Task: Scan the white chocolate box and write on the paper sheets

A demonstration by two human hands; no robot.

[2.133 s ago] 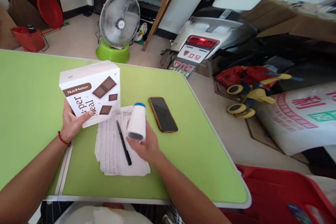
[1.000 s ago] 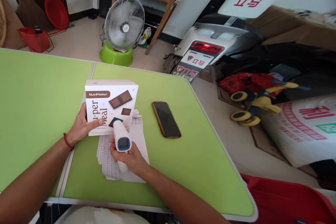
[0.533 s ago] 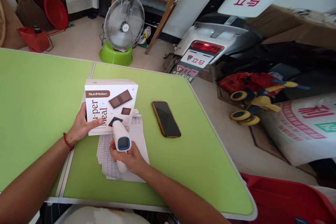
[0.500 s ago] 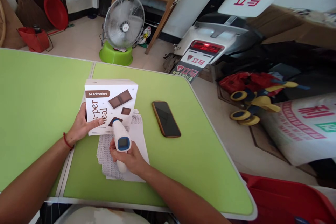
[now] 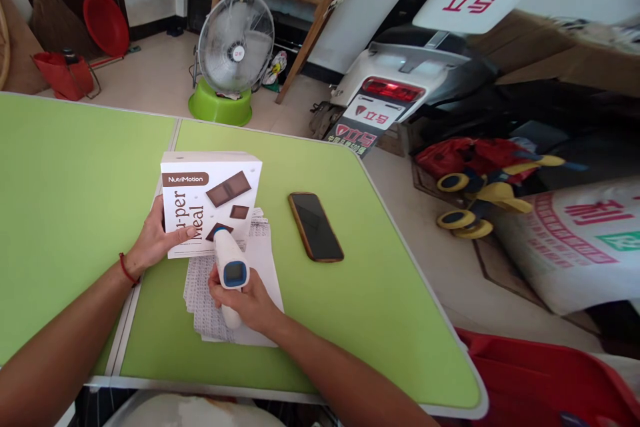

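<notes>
My left hand [image 5: 163, 235] grips the lower left side of a white NutriMotion box [image 5: 187, 210], its thumb lying across the printed front. The box stands upright with its front towards me. Wrapped in my right hand [image 5: 245, 297] is a white infrared thermometer [image 5: 231, 260] with a blue-rimmed grey screen. The thermometer's nose points at the lower right of the box's front; whether it touches cannot be told. Under both lies a stack of printed paper sheets [image 5: 263, 280], partly hidden by the box and my right hand.
A phone in a brown case [image 5: 316, 227] lies to the right on the green folding table [image 5: 380, 320]. Beyond the table are a fan [image 5: 237, 47] on a green basin [image 5: 220, 105] and a white scooter [image 5: 395, 73]. A red plastic object [image 5: 540, 373] is at lower right.
Both hands, the box and the thermometer hold nearly the same position. The whole view has shifted very slightly.
</notes>
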